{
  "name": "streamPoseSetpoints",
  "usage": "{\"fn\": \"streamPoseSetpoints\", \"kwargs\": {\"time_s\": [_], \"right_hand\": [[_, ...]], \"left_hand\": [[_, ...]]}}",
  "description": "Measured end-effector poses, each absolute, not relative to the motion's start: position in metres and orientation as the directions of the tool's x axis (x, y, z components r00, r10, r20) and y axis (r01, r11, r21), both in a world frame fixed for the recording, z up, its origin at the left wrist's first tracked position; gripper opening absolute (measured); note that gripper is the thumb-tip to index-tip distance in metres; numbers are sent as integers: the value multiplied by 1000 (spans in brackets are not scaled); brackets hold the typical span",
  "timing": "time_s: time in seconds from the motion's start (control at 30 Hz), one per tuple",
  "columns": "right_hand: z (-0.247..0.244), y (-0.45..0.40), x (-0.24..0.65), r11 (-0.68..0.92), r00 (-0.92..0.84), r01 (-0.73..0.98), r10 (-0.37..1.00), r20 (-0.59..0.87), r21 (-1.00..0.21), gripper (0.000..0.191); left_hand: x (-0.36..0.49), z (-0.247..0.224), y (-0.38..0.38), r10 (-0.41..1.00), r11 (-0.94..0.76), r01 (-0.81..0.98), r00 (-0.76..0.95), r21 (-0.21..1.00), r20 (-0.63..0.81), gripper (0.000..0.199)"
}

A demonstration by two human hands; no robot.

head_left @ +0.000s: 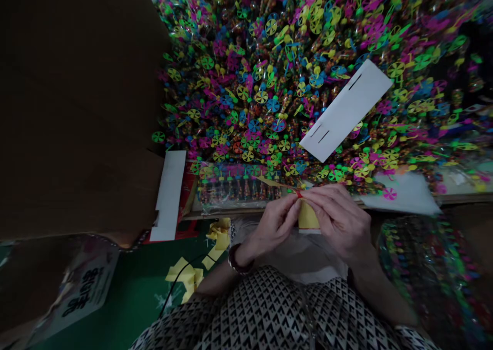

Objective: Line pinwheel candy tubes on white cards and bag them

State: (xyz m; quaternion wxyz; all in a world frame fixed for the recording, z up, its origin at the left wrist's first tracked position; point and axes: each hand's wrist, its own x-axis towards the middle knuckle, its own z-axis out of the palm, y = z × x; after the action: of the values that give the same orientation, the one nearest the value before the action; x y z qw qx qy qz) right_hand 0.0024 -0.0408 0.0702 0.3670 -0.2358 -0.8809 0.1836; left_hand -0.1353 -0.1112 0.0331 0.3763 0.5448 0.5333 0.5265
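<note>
My left hand (275,224) and my right hand (341,219) meet above the table's front edge, both with fingers pinched together. Between them is a thin yellow piece of paper or card (309,216) with a bit of red at the fingertips. A narrow yellowish strip (272,182) sticks out leftward from the pinch; whether it belongs to the same piece I cannot tell. Just beyond my left hand lies a clear plastic pack (234,189) holding a row of small bottle-shaped toys with coloured tops.
A big heap of colourful fan-topped toys (254,93) covers the table. A slotted white card (346,111) lies on it. At left are another white card (169,196) and a large brown box (77,108). Yellow paper scraps (187,275) litter the green floor (127,293).
</note>
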Motion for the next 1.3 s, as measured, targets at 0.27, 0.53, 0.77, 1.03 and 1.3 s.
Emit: {"fn": "streamPoseSetpoints", "kwargs": {"time_s": [0.27, 0.53, 0.77, 1.03, 1.3], "right_hand": [[72, -44, 3, 830, -671, 316, 538, 510, -461, 24], [66, -27, 4, 700, -639, 261, 642, 425, -665, 10], [66, -31, 7, 746, -683, 268, 594, 425, -610, 14], [60, -23, 12, 663, -677, 281, 650, 347, -694, 13], [58, -23, 17, 645, -719, 325, 644, 262, -692, 15]], "left_hand": [[-137, 33, -108, 953, -236, 379, -88, 895, 289, 22], [-139, 30, -108, 962, -237, 420, -24, 876, 272, 23], [-142, 26, -108, 965, -243, 489, 32, 838, 261, 21], [-143, 26, -107, 971, -233, 558, 91, 797, 220, 22], [-145, 20, -106, 967, -256, 559, 166, 789, 196, 20]]}}
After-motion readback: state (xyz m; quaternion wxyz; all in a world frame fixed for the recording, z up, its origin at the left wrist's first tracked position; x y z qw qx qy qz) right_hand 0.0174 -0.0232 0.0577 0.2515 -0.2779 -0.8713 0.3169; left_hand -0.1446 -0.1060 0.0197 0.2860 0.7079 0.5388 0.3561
